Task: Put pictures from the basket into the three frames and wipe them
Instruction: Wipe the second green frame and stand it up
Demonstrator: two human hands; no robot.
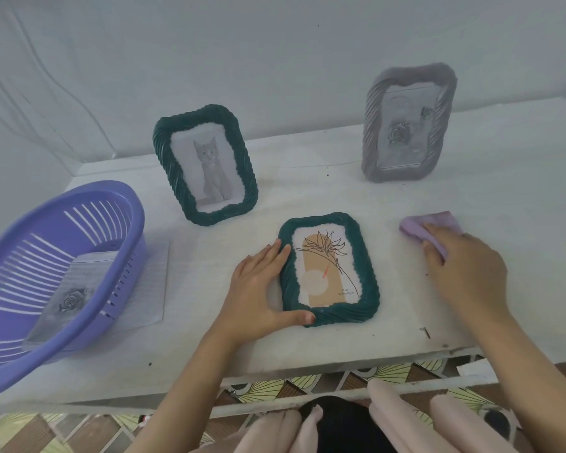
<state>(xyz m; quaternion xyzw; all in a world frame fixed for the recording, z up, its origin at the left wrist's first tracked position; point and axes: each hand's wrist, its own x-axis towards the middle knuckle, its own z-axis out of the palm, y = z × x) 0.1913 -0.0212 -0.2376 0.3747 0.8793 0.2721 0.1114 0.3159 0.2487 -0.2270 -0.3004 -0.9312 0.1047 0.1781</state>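
A dark green frame (pixel 370 276) lies flat in the middle of the white table, holding a flower drawing on an orange shape. My left hand (pixel 258 289) grips its left edge and bottom left corner. My right hand (pixel 464 269) rests on a lilac cloth (pixel 422 225) to the frame's right, fingers pressing it down. A second green frame (pixel 164 158) with a cat picture stands upright behind. A grey frame (pixel 373 132) with a rose picture stands at the back right. The purple basket (pixel 121 197) at the left holds a rose picture (pixel 69 300).
A sheet of white paper (pixel 151 282) lies partly under the basket's right side. The table's front edge (pixel 275 371) runs just below my forearms. A small dark screw (pixel 425 331) lies near the front right. A white wall backs the table.
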